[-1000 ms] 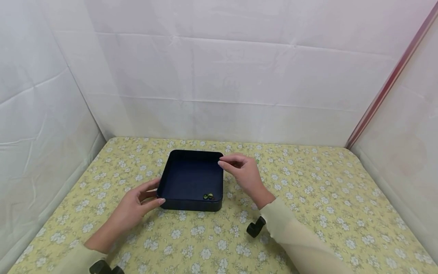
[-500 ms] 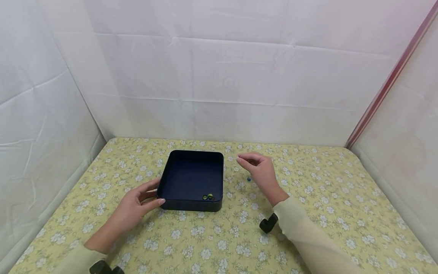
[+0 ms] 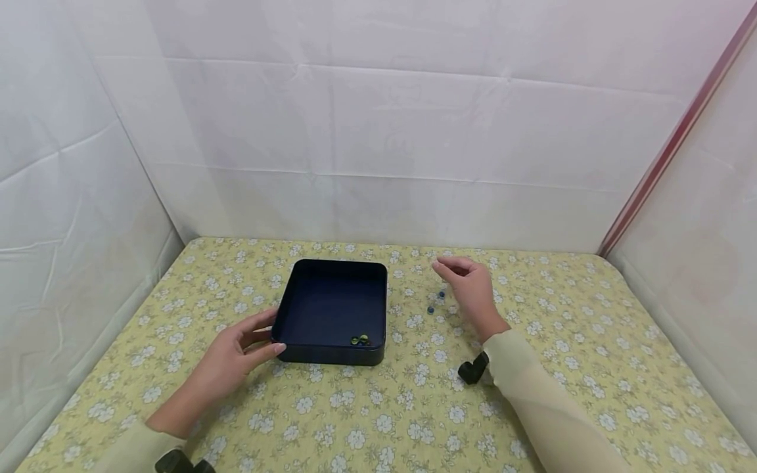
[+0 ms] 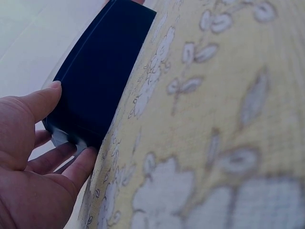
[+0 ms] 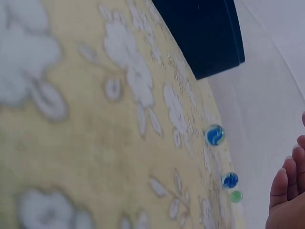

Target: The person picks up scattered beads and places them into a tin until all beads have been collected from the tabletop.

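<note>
A dark navy square tray (image 3: 331, 355) sits on the table. My left hand (image 3: 227, 358) grips its near left corner, thumb on the front wall and fingers along the left wall. Several yellow-green and dark marbles (image 3: 363, 339) lie in the tray's near right corner. My right hand (image 3: 470, 288) is right of the tray, above the cloth, its fingers loosely bent and nothing seen between them. Close by lie two blue marbles, a nearer one (image 3: 430, 310) and a farther one (image 3: 441, 295). A green marble (image 5: 236, 196) shows in the right wrist view; the hand hides it in the head view.
A yellow floral cloth (image 3: 355, 407) covers the table. White sheets (image 3: 355, 131) hang behind it and at both sides, with a red strip (image 3: 680, 131) at the right corner. Black camera mounts (image 3: 473, 370) sit on the wrists.
My right hand has drawn away from the tray's right rim, moving right and slightly back, which uncovers the two blue marbles. My left hand and the tray have stayed still.
</note>
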A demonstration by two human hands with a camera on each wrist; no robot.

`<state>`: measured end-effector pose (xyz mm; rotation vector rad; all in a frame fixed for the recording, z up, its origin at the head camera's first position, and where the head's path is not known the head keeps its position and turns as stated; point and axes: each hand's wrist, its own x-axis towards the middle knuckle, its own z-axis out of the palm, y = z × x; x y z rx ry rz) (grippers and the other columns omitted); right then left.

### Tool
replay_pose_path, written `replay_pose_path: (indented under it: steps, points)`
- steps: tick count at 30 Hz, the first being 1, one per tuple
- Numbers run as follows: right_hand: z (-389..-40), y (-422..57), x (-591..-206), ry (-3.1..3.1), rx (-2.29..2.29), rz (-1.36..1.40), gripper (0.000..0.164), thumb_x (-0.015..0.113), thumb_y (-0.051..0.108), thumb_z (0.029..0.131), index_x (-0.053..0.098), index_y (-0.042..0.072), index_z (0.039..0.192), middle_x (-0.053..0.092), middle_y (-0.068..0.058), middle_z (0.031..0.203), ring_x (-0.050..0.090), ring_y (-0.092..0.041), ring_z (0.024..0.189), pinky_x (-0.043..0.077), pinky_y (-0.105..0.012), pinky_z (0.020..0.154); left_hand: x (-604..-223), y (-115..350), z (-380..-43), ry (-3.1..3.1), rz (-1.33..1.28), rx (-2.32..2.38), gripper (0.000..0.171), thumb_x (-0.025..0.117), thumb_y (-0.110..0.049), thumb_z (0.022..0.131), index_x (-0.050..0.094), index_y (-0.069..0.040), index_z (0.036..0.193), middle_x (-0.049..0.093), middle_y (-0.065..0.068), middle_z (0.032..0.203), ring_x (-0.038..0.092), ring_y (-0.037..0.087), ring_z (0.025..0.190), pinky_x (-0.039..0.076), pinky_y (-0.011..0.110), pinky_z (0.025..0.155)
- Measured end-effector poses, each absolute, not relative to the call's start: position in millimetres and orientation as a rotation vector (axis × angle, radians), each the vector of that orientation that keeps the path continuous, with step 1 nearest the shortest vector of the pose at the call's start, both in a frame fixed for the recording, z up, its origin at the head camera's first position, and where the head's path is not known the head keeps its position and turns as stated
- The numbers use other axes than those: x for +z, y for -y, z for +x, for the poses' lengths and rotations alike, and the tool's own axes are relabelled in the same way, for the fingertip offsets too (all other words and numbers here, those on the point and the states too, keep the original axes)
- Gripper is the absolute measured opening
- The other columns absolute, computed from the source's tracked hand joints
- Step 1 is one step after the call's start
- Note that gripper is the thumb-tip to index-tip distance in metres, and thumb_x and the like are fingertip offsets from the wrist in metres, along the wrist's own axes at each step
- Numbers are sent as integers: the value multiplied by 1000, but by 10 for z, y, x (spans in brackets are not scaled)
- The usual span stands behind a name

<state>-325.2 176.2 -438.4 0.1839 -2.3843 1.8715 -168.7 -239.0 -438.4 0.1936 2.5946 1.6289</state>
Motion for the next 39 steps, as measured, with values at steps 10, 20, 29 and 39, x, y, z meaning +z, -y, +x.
replay_pose_path:
  steps: [10,20,29,39]
  points:
    - [-3363,-1854,-4428,2499,1670,121,49,76,42,93,73,8,128,69,-9,121,65,-26,104,59,-40,84,-4395,2397,-1692,-2593,199,1626,74,72,-37,97,39,-16,160,44,19,158,52,42,138,60,28,95]
    - [-3439,-1909,-4419,2689,1535,63,43,76,39,94,73,13,128,66,-8,125,61,-25,107,55,-38,83,-4385,2393,-1688,-2605,193,1615,75,72,-37,97,38,-15,160,45,20,158,52,42,138,60,30,95]
    - [-3493,-1971,-4458,2802,1513,19,39,77,36,94,74,13,125,66,-10,128,64,-28,114,57,-39,85,-4380,2389,-1682,-2605,197,1618,74,72,-37,97,38,-14,160,44,20,158,53,42,138,60,29,95]
    - [-3482,-1977,-4420,2857,1478,26,34,77,27,94,74,8,122,66,-13,133,62,-32,122,57,-48,99,-4376,2390,-1693,-2594,194,1622,75,72,-37,97,38,-14,160,44,19,159,52,42,138,60,29,95]
